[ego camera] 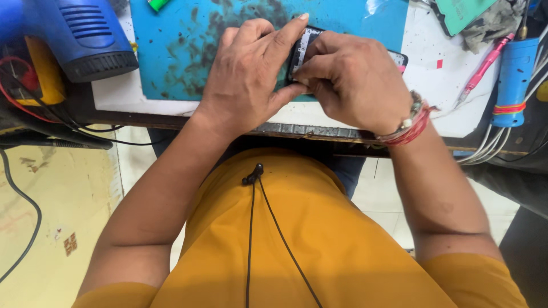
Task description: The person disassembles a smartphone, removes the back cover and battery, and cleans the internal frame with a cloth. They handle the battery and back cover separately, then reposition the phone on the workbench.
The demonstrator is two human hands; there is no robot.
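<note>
Both hands close on a phone [302,54]: the left hand [248,80] clamps its near-left edge between thumb and forefinger, and the right hand [354,80] pinches the same edge from the other side, covering most of it. The phone lies on a stained blue mat [182,51], just beyond the grip. Outward, the bench [445,97] edge runs just below the wrists; a heat gun [74,34] lies far left, a pink pen [485,65] and blue tool [514,80] far right.
</note>
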